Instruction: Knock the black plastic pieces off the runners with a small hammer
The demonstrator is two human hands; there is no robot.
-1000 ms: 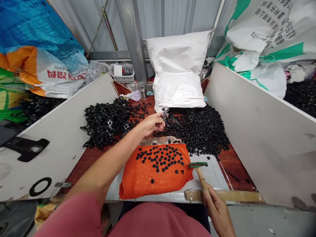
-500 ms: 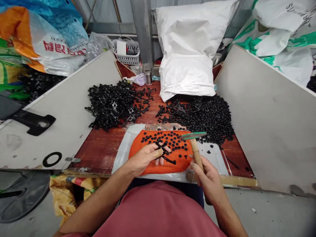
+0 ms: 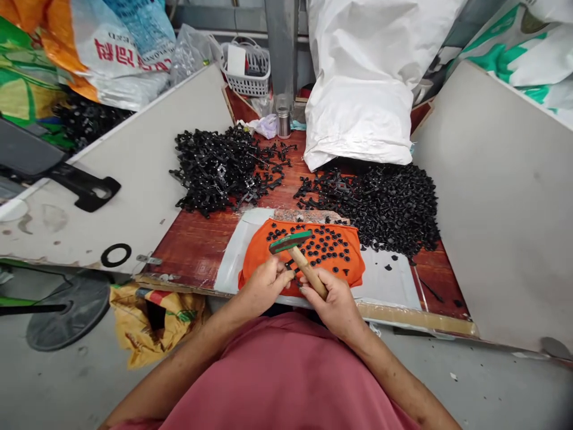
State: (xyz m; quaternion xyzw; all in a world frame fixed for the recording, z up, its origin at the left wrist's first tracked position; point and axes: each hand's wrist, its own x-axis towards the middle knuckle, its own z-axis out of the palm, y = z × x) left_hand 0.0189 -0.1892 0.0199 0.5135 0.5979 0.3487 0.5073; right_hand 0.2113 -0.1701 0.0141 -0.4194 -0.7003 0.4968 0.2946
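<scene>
My left hand (image 3: 264,285) rests on the near edge of an orange cloth (image 3: 255,263) and pinches a black plastic cross-shaped part (image 3: 290,267), mostly hidden by the fingers. My right hand (image 3: 333,303) grips the wooden handle of a small hammer (image 3: 298,254) whose green head sits just above that part. Several small black round pieces (image 3: 326,243) lie scattered on the cloth.
A heap of black cross-shaped parts (image 3: 221,170) lies at the left on the red-brown table, a heap of small black pieces (image 3: 394,203) at the right. A white sack (image 3: 362,95) stands behind. Pale slanted boards (image 3: 147,161) wall both sides. A white basket (image 3: 248,71) sits far back.
My left hand took a black part from the far heap and brought it back to the cloth's near edge. My right hand swung the hammer leftward over it. The view has tilted down.
</scene>
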